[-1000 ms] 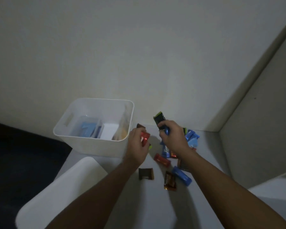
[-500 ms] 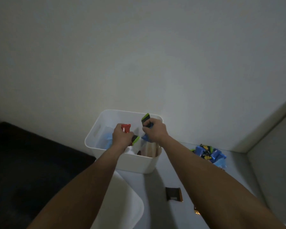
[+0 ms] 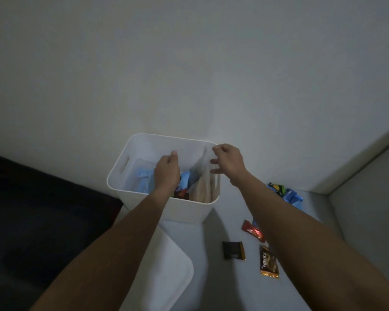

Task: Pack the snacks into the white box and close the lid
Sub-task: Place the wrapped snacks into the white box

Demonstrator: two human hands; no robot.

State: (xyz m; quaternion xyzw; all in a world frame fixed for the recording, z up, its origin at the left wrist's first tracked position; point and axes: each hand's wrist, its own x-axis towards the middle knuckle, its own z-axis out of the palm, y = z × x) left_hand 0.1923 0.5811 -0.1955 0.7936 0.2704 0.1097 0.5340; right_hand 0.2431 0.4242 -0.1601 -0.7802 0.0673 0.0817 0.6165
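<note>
The white box [image 3: 130,153] stands against the wall, holding blue and red snack packets [image 3: 184,182]. My left hand [image 3: 166,171] hangs over the inside of the box, fingers down, nothing visible in it. My right hand [image 3: 228,160] hovers at the box's right rim with fingers spread and empty. On the grey surface to the right lie a red bar [image 3: 252,231], a dark brown packet [image 3: 233,250], a brown and gold bar [image 3: 268,261] and a pile of blue and green snacks [image 3: 285,194]. The white lid [image 3: 166,274] lies in front of the box, under my left forearm.
A pale wall rises right behind the box. A raised ledge runs along the right side. Dark floor or fabric [image 3: 32,209] fills the left, beyond the surface's edge.
Both hands held snacks above the box half a second ago; now they are empty and the snacks lie inside. The view has moved closer to the box.
</note>
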